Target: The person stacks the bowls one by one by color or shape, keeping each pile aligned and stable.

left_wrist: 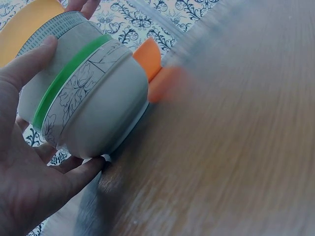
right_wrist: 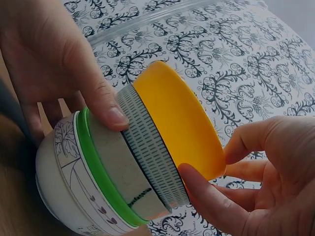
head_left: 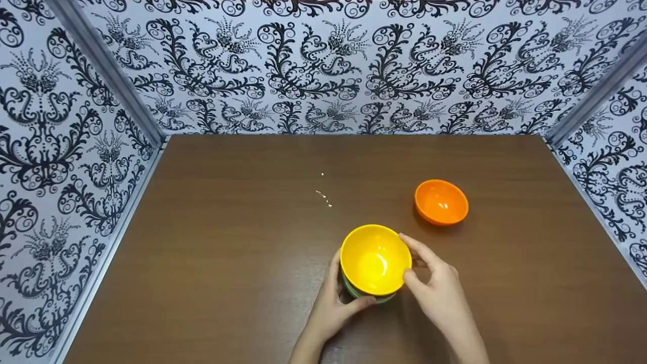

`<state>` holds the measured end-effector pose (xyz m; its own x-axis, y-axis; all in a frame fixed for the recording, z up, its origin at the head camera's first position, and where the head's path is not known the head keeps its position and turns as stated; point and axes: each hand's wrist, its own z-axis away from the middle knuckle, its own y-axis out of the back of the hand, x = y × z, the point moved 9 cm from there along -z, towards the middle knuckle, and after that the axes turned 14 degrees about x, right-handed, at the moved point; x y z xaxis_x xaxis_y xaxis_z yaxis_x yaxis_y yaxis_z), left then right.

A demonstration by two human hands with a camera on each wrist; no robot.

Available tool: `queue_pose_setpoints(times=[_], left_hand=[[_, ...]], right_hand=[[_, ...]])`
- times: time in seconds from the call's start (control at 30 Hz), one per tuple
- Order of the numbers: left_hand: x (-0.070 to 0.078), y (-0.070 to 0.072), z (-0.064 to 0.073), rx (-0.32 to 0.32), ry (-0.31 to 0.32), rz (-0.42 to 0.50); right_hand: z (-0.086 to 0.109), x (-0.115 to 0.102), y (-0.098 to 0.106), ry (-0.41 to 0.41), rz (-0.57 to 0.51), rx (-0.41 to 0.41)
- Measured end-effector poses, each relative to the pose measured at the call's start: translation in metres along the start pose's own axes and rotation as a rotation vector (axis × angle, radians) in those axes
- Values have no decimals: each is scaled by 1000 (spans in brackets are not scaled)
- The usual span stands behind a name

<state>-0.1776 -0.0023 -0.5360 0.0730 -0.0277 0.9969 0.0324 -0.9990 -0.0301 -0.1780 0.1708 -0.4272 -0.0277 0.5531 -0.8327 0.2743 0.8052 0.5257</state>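
Observation:
A yellow bowl (head_left: pixel 376 259) tops a stack of several bowls near the table's front. Beneath it in the right wrist view come a bowl with a dashed band (right_wrist: pixel 150 142), a pale one and a green band (right_wrist: pixel 98 167). Lowest is a white bowl with a floral drawing (left_wrist: pixel 115 98). My left hand (head_left: pixel 328 308) grips the stack from the left, thumb on the upper bowls, fingers round the lower side. From the right, my right hand (head_left: pixel 441 290) pinches the yellow bowl at its rim with thumb and fingers. The head view mostly hides the lower bowls.
An orange bowl (head_left: pixel 441 202) stands on the brown table (head_left: pixel 227 227), behind and right of the stack. Small bright specks (head_left: pixel 324 196) show on the tabletop farther back. Patterned walls (head_left: pixel 323 65) enclose the back and sides.

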Motion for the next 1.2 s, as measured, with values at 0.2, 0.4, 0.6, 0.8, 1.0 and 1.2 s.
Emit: queue_pose_setpoints(times=[0.2, 0.4, 0.6, 0.8, 1.0, 1.2], left_hand=[[0, 0, 0, 1, -2, 4], [-2, -1, 0, 0, 27, 5], [-4, 0, 0, 0, 40, 7], [-3, -1, 1, -12, 46, 19], [-1, -2, 0, -13, 29, 23], [1, -1, 0, -7, 10, 30]], right_hand=[[-1, 1, -1, -38, 32, -14], [-1, 0, -1, -25, 120, -17], [-2, -4, -1, 4, 153, -6], [-1, -3, 0, 18, 175, 3], [-2, -1, -1, -7, 202, -14], [-2, 0, -2, -8, 224, -25]])
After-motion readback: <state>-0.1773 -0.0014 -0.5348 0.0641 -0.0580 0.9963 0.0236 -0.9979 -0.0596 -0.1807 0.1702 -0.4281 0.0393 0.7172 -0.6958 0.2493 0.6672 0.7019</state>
